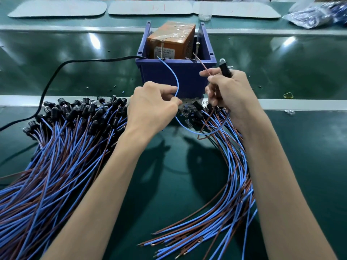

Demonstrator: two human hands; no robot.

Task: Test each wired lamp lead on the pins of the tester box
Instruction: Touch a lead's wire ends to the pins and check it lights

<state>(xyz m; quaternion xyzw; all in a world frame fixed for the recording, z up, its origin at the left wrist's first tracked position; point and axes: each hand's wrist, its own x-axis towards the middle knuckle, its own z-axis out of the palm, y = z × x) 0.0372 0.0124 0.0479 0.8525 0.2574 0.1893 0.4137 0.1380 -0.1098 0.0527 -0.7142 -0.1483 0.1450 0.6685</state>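
I see glossy blue-and-brown wire bundles (56,156) fanned nearest on green mat (169,184). Left hand (154,107) pinches thin arched blue wire (177,85). Right hand (229,92) grips black cylindrical lamp holder (224,69) and pinches brown wire (204,67). Both tips near screw pins (162,47). Beyond, taped orange tester box (171,40) in blue plastic bin (174,76).

I see open desk (169,184) between the left lead pile (62,147) and right lead pile (234,175); blue bin (187,77) blocks ahead.
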